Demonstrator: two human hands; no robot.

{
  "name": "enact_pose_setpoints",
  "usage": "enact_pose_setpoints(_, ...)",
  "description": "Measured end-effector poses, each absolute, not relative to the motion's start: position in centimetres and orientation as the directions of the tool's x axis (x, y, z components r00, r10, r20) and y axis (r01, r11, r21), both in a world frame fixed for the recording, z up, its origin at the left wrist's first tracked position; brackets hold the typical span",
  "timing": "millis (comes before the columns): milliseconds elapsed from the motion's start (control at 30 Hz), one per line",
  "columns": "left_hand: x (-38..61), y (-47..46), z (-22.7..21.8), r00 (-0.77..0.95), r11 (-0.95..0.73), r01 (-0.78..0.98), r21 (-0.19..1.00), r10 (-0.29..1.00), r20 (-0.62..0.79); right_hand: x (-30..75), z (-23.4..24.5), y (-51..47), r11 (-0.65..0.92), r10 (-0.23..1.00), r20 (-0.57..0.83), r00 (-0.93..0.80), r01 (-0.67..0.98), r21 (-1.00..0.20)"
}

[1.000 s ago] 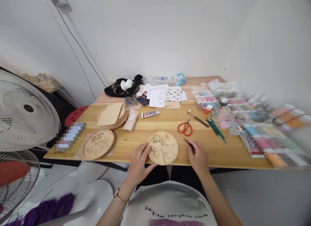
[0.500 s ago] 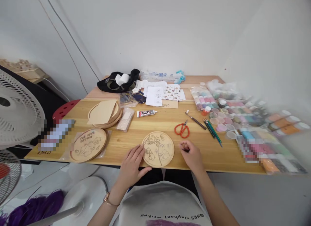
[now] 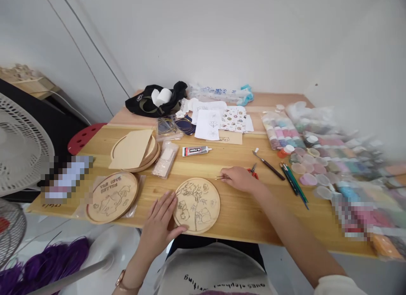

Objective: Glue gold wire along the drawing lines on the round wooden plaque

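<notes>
A round wooden disc (image 3: pixel 196 205) with a burned-line drawing of a plant and small figures lies on the table near the front edge. My left hand (image 3: pixel 160 225) rests flat against its left rim, fingers spread, holding nothing. My right hand (image 3: pixel 239 179) pinches slim tweezers (image 3: pixel 222 177), their tips pointing left, just above and beyond the disc. That hand covers most of the orange-handled scissors (image 3: pixel 253 172), and only the blades and part of a handle show.
A second engraved disc (image 3: pixel 112 198) lies in a plastic sleeve, with stacked wooden rounds (image 3: pixel 133 153) behind it. A B-7000 glue tube (image 3: pixel 196 151), craft knife (image 3: pixel 268 168), paintbrushes (image 3: pixel 293 185), papers (image 3: pixel 207 124) and many paint pots (image 3: pixel 304 159) fill the table. A fan (image 3: pixel 19 147) stands at left.
My right hand has moved left and forward over the scissors, with the tweezers now pointing left. The view has shifted, and my left hand stays at the disc's rim.
</notes>
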State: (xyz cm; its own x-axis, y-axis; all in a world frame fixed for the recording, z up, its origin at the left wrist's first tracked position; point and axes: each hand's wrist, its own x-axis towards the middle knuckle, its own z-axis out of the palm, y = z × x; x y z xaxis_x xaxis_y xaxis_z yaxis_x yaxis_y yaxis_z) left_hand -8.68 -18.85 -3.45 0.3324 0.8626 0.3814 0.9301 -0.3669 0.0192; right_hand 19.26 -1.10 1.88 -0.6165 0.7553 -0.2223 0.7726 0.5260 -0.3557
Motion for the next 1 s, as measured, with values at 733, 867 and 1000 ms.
enact_pose_setpoints(733, -6.9, -17.0, -3.4, 0.302, -0.369, 0.920, 0.133, 0.882, 0.362, 20.1, 6.9, -4.0, 0.523, 0.761, -0.362, -0.538, 0.840, -0.147)
enact_pose_setpoints(867, -5.9, -15.7, -3.0, 0.305, -0.379, 0.910, 0.170, 0.888, 0.345, 20.6, 3.9, -4.4, 0.493, 0.780, -0.387, -0.491, 0.864, -0.103)
enact_pose_setpoints(1000, -5.6, -14.9, -2.6, 0.271, -0.372, 0.891, 0.261, 0.896, 0.353, 22.4, 3.3, -4.7, 0.458, 0.784, -0.391, -0.483, 0.874, -0.160)
